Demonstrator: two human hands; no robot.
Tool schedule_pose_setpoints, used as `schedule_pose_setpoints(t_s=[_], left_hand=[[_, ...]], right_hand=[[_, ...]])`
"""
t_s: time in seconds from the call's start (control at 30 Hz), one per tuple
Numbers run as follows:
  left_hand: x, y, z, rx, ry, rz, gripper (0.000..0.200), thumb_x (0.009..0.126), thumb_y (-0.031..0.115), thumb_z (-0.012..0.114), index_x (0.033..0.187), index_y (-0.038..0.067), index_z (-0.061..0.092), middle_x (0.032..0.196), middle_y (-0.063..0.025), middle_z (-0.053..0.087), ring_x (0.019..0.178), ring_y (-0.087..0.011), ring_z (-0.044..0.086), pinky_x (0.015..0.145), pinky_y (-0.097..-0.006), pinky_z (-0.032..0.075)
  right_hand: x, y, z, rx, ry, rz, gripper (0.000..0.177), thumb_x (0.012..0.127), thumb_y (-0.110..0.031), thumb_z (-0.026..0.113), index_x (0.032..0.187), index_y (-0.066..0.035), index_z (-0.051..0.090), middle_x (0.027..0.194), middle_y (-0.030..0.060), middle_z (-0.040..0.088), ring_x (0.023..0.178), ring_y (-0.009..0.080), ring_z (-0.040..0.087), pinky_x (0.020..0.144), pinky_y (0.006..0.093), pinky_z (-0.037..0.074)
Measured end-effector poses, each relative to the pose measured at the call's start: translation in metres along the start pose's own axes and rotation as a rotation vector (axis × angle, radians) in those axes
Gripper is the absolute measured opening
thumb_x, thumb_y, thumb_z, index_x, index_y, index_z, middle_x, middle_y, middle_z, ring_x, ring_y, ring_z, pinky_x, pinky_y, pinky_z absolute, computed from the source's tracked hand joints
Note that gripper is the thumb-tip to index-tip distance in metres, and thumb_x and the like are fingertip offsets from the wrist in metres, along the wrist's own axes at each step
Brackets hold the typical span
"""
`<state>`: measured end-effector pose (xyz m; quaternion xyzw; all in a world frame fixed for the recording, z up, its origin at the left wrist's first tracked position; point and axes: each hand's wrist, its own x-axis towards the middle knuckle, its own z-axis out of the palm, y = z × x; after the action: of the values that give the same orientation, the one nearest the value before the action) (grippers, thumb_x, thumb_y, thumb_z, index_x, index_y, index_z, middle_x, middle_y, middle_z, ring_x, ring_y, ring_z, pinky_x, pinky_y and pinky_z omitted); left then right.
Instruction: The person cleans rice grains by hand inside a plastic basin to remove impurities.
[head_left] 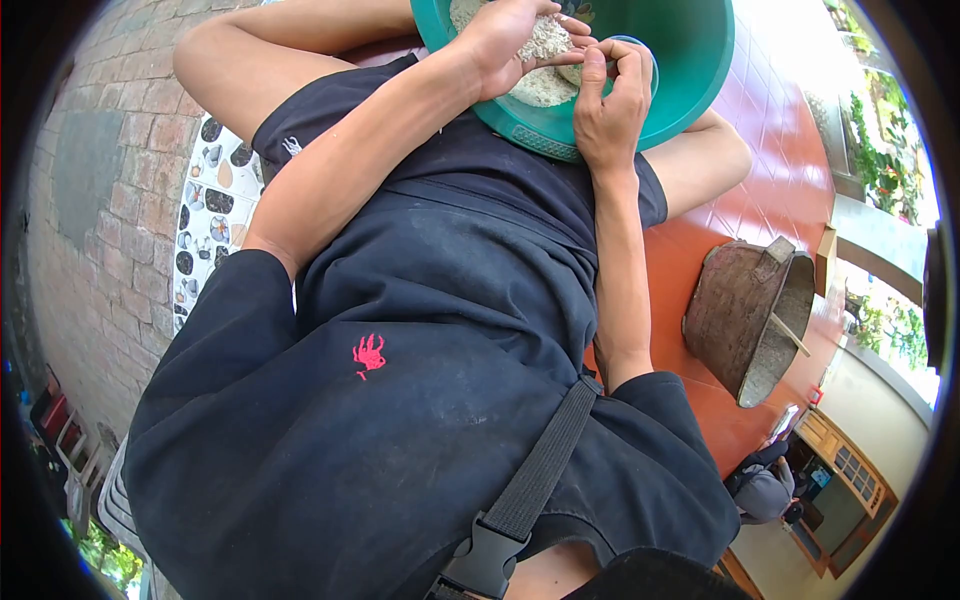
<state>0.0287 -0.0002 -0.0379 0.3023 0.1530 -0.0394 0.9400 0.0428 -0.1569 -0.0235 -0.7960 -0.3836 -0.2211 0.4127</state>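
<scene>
A large green basin rests on the person's lap at the top of the view, with pale, rice-like grains in it. My left hand is over the basin, palm up, and holds a small heap of the grains on its fingers. Close beside it, my right hand is closed, thumb and fingertips together near the left fingers; what they pinch, if anything, is too small to make out. Behind the right fingers, a rounded pale blue rim shows inside the basin, partly hidden.
Crossed legs support the basin. A brown wooden tub with a thin stick lies tilted on the red tiled floor at the right. A person is farther off at the lower right. Brick paving and pebbled edging lie left.
</scene>
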Motion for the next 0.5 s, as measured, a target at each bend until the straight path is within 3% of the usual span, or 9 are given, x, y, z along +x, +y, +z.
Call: schedule_pose_setpoints(t_s=[0.1,0.27,0.37,0.5], left_hand=[[-0.001,0.002,0.003,-0.022,0.028,-0.005,0.037,0.108,0.020,0.038,0.112,-0.010,0.060,0.102,-0.0203,0.067,0.095,-0.0320,0.070,0.084,-0.0394,0.064],[-0.003,0.005,0.002,-0.027,-0.012,-0.034,0.040,0.107,0.020,0.037,0.112,-0.011,0.060,0.104,-0.0250,0.070,0.097,-0.0359,0.072,0.086,-0.0410,0.064],[-0.003,0.005,0.002,0.002,-0.040,-0.035,0.041,0.107,0.021,0.036,0.113,-0.012,0.060,0.106,-0.0272,0.070,0.098,-0.0379,0.073,0.086,-0.0412,0.063],[-0.008,0.008,0.007,0.013,-0.003,-0.042,0.042,0.107,0.021,0.036,0.114,-0.013,0.060,0.107,-0.0272,0.070,0.099,-0.0376,0.072,0.086,-0.0405,0.063]], right_hand=[[0.000,0.000,0.000,-0.016,0.028,-0.018,0.013,0.102,-0.010,0.061,0.095,0.000,0.058,0.097,0.0129,0.059,0.094,0.0304,0.056,0.085,0.0409,0.046],[-0.004,0.009,-0.001,-0.150,0.269,0.182,0.017,0.105,-0.012,0.059,0.097,0.002,0.058,0.096,0.0145,0.057,0.092,0.0313,0.056,0.083,0.0414,0.046],[-0.005,0.009,-0.001,-0.134,0.316,0.297,0.020,0.106,-0.014,0.058,0.097,0.004,0.058,0.096,0.0151,0.057,0.089,0.0314,0.056,0.081,0.0414,0.046],[-0.005,0.012,-0.001,-0.145,0.322,0.274,0.021,0.107,-0.015,0.057,0.098,0.004,0.058,0.096,0.0152,0.057,0.087,0.0312,0.057,0.080,0.0406,0.046]])
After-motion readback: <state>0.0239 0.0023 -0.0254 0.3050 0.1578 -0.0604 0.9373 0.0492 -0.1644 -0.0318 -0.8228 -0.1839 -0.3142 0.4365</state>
